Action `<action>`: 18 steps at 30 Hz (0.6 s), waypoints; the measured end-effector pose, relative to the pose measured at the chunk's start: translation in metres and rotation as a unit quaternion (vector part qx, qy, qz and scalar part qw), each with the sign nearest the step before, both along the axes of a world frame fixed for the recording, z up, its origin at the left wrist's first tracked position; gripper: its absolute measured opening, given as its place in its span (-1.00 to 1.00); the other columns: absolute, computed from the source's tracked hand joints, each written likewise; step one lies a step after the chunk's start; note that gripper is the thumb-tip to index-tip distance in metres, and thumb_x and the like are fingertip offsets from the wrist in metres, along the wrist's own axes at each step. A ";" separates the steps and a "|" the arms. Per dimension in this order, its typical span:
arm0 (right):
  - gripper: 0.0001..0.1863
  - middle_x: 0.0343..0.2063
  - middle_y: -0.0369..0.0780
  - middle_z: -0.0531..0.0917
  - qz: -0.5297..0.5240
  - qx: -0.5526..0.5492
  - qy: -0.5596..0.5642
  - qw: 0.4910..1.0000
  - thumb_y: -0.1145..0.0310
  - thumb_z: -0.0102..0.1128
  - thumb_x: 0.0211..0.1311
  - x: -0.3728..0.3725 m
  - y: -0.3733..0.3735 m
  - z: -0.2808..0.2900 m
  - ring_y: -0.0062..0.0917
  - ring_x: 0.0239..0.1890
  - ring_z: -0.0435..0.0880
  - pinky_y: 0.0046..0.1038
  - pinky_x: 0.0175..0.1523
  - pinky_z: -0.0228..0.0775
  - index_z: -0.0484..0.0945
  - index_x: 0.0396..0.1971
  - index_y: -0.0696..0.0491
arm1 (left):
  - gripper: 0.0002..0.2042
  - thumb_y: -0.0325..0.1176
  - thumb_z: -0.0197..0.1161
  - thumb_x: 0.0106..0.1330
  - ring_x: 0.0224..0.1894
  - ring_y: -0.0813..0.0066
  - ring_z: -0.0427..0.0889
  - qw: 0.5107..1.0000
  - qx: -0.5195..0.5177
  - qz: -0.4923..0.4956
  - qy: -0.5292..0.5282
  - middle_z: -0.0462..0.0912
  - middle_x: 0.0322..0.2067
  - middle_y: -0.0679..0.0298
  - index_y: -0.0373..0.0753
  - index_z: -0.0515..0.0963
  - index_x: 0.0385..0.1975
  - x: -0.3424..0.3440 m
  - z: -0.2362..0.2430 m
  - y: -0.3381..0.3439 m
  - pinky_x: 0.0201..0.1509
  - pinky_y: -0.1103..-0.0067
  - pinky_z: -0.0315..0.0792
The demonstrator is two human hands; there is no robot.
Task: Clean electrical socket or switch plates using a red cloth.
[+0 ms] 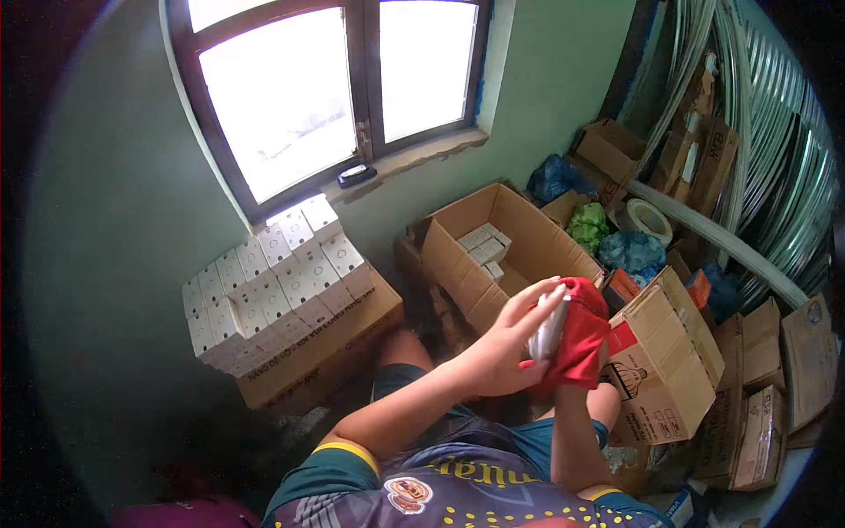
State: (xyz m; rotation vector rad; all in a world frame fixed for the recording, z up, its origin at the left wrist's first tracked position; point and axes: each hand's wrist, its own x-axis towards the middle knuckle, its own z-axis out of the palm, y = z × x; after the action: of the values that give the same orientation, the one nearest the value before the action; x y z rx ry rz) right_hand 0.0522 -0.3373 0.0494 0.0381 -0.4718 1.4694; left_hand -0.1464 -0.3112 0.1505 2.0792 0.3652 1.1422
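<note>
- The left hand [503, 348] has its grip closed around a small white object [551, 327], fingers curled over its top.
- The right hand is hidden under a red cloth [581, 339] that it presses against the white object; I cannot tell how its grip stands.
- Both are held in the air above the person's knees, just in front of an open cardboard box [519, 233] with small white boxes [486, 244] inside.
- A stack of white boxes [268, 282] sits on a closed carton [330, 352] under the window [334, 88].
</note>
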 end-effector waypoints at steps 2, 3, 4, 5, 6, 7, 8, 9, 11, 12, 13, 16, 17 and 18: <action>-0.31 0.44 -0.10 0.21 -0.279 -0.096 -0.750 0.592 0.02 -0.04 0.49 0.015 -0.005 -0.004 -0.36 0.47 0.20 -0.28 0.55 -0.01 0.11 0.46 0.08 | 0.00 -0.52 0.39 0.01 0.48 -0.13 0.09 0.999 -0.003 -0.016 0.041 0.02 0.42 -0.07 -0.17 -0.03 0.50 -0.001 0.012 -0.004 0.51 0.25 0.15; -0.31 0.44 -0.10 0.21 -0.281 -0.097 -0.747 0.595 0.02 -0.04 0.49 0.019 -0.004 -0.004 -0.36 0.47 0.20 -0.28 0.55 -0.01 0.11 0.46 0.08 | 0.00 -0.52 0.39 0.01 0.48 -0.13 0.09 0.999 -0.001 -0.017 0.044 0.02 0.42 -0.07 -0.17 -0.03 0.50 0.002 0.012 -0.003 0.51 0.25 0.15; -0.34 0.42 -0.11 0.25 -0.291 -0.115 -0.760 0.569 0.04 -0.07 0.51 0.021 -0.003 -0.005 -0.38 0.45 0.24 -0.29 0.53 0.03 0.13 0.45 0.08 | 0.03 -0.50 0.45 -0.02 0.47 -0.14 0.11 0.999 0.017 -0.005 0.044 0.02 0.41 -0.06 -0.16 -0.04 0.49 0.006 0.008 -0.002 0.47 0.24 0.23; -0.37 0.40 -0.12 0.28 -0.301 -0.133 -0.772 0.544 0.05 -0.10 0.53 0.022 -0.002 -0.007 -0.39 0.43 0.28 -0.30 0.52 0.07 0.15 0.43 0.08 | 0.06 -0.48 0.51 -0.05 0.46 -0.15 0.12 0.998 0.035 0.008 0.044 0.03 0.40 -0.06 -0.16 -0.06 0.47 0.008 0.005 -0.001 0.43 0.23 0.31; -0.40 0.38 -0.12 0.32 -0.311 -0.152 -0.783 0.517 0.06 -0.13 0.56 0.024 0.000 -0.008 -0.40 0.40 0.32 -0.30 0.50 0.12 0.17 0.42 0.08 | 0.06 -0.48 0.51 -0.05 0.46 -0.15 0.12 0.998 0.037 0.006 0.048 0.03 0.40 -0.06 -0.16 -0.06 0.47 0.010 0.001 0.001 0.43 0.23 0.31; -0.45 0.30 -0.15 0.43 -0.364 -0.124 -0.700 0.602 0.11 -0.12 0.56 0.022 0.002 -0.012 -0.36 0.33 0.42 -0.30 0.44 0.24 0.21 0.40 0.08 | 0.07 -0.46 0.56 -0.09 0.45 -0.15 0.14 0.999 0.029 0.015 0.031 0.05 0.37 -0.06 -0.15 -0.04 0.44 0.012 -0.003 0.002 0.39 0.22 0.37; -0.45 0.30 -0.15 0.43 -0.366 -0.127 -0.696 0.604 0.11 -0.12 0.56 0.020 0.002 -0.015 -0.36 0.33 0.42 -0.30 0.44 0.24 0.21 0.40 0.08 | 0.08 -0.44 0.60 -0.13 0.44 -0.16 0.16 0.999 0.020 0.023 0.014 0.08 0.35 -0.07 -0.15 -0.01 0.41 0.013 -0.007 0.003 0.35 0.22 0.43; -0.46 0.28 -0.15 0.45 -0.313 -0.107 -0.536 0.777 0.14 -0.10 0.56 0.018 0.002 -0.018 -0.36 0.30 0.45 -0.31 0.40 0.29 0.23 0.39 0.09 | 0.06 -0.43 0.63 -0.10 0.38 -0.07 0.29 0.997 0.052 0.053 -0.005 0.11 0.33 -0.03 -0.10 -0.01 0.39 0.016 -0.009 0.004 0.34 0.20 0.44; -0.49 0.23 -0.15 0.49 -0.155 -0.051 -0.132 0.978 0.20 -0.04 0.54 0.006 -0.006 -0.015 -0.36 0.25 0.50 -0.33 0.33 0.38 0.26 0.37 0.10 | 0.06 -0.41 0.63 -0.08 0.35 0.00 0.35 0.997 -0.067 0.001 -0.039 0.11 0.34 0.00 -0.11 -0.03 0.39 0.015 -0.017 0.001 0.33 0.20 0.45; -0.49 0.23 -0.15 0.49 -0.157 -0.053 -0.127 0.978 0.20 -0.04 0.54 0.005 -0.009 -0.013 -0.36 0.25 0.50 -0.33 0.33 0.38 0.26 0.37 0.10 | 0.07 -0.40 0.64 -0.05 0.31 0.07 0.40 0.979 -0.182 -0.048 -0.078 0.12 0.34 0.03 -0.12 -0.06 0.39 0.015 -0.020 0.000 0.32 0.19 0.46; -0.49 0.22 -0.15 0.50 -0.170 -0.060 -0.186 0.966 0.20 -0.02 0.53 0.003 -0.010 -0.011 -0.37 0.24 0.51 -0.34 0.32 0.38 0.26 0.36 0.10 | 0.11 -0.36 0.66 -0.06 0.26 0.17 0.47 0.975 -0.210 -0.052 -0.058 0.15 0.34 0.08 -0.14 -0.11 0.40 0.013 -0.021 0.001 0.26 0.18 0.48; -0.48 0.20 -0.14 0.51 -0.205 -0.084 -0.360 0.906 0.20 0.04 0.51 0.006 -0.006 -0.003 -0.40 0.22 0.52 -0.35 0.31 0.39 0.28 0.34 0.11 | 0.13 -0.35 0.67 -0.11 0.33 0.13 0.38 0.993 -0.116 0.025 0.008 0.17 0.32 0.03 -0.17 -0.07 0.42 0.008 -0.014 0.007 0.23 0.20 0.49; -0.48 0.19 -0.14 0.51 -0.216 -0.092 -0.416 0.879 0.20 0.06 0.50 0.007 -0.004 0.002 -0.40 0.21 0.53 -0.36 0.30 0.39 0.29 0.34 0.11 | 0.12 -0.30 0.64 -0.11 0.41 0.02 0.25 0.996 -0.025 0.058 0.065 0.17 0.34 -0.05 -0.19 -0.03 0.45 0.005 -0.007 0.011 0.30 0.18 0.42; -0.47 0.18 -0.13 0.52 -0.220 -0.098 -0.469 0.850 0.20 0.08 0.49 0.005 -0.003 0.009 -0.41 0.20 0.53 -0.36 0.29 0.40 0.29 0.33 0.11 | 0.12 -0.30 0.64 -0.11 0.41 0.02 0.25 0.996 -0.025 0.059 0.069 0.17 0.34 -0.05 -0.19 -0.03 0.45 -0.002 -0.003 0.016 0.30 0.18 0.42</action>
State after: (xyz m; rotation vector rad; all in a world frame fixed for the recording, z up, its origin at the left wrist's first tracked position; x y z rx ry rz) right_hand 0.0568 -0.3400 0.0579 -0.9382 -1.0335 0.9860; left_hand -0.1480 -0.2949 0.1477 2.1211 0.5837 1.0473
